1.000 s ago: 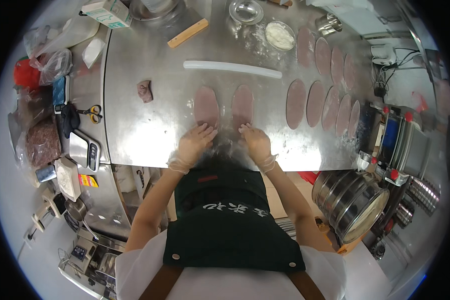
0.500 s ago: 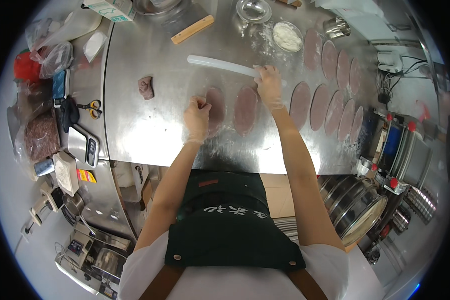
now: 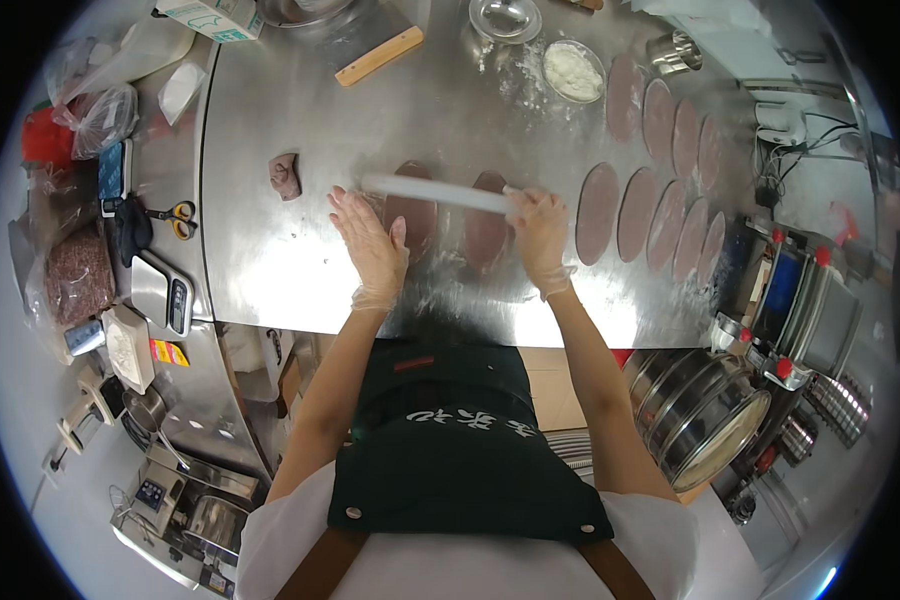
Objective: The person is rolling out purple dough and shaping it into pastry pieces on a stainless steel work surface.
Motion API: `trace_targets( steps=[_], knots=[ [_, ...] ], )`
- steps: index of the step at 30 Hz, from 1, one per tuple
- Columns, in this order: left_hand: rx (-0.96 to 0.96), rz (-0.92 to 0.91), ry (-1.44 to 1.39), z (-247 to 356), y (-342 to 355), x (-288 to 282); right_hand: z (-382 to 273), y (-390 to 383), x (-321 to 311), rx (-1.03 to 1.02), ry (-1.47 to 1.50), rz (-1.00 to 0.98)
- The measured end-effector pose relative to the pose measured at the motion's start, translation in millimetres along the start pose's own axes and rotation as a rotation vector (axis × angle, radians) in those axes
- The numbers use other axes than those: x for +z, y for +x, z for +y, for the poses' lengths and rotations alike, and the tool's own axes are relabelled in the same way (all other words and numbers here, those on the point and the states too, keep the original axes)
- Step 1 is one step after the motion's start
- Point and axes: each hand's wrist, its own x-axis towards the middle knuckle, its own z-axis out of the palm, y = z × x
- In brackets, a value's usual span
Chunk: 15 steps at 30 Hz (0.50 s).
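My right hand [image 3: 538, 235], in a clear glove, is closed around the right end of a white rolling pin [image 3: 435, 191]. Motion blurs the pin, which crosses above two flat mauve dough ovals, the left oval [image 3: 417, 222] and the right oval [image 3: 482, 240]. Beside the left oval is my left hand [image 3: 372, 245], also gloved, its fingers spread and nothing in them. A small lump of mauve dough [image 3: 285, 177] rests on the steel table further left. Several more dough ovals [image 3: 597, 215] lie in two rows to the right.
A bowl of white flour [image 3: 574, 72], a metal bowl [image 3: 506, 18] and a wooden-handled scraper [image 3: 379, 56] occupy the far side. Scissors [image 3: 180, 218] and a scale [image 3: 162, 290] sit on the left counter. Large round steel sieves [image 3: 700, 410] stand below the table's right front edge.
The rolling pin has come nearer, over the two ovals, with my right hand. My left hand has opened from a pinch and shifted left.
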Motion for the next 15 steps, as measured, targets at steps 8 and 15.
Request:
trace_targets(
  steps=[8,15],
  knots=[
    [0.082,-0.521,0.261,6,20,-9,-13,-44,26,-0.056,-0.164,-0.14],
    [0.13,-0.54,0.349,11,74,7,-23,5,26,0.065,-0.379,-0.298]
  ],
)
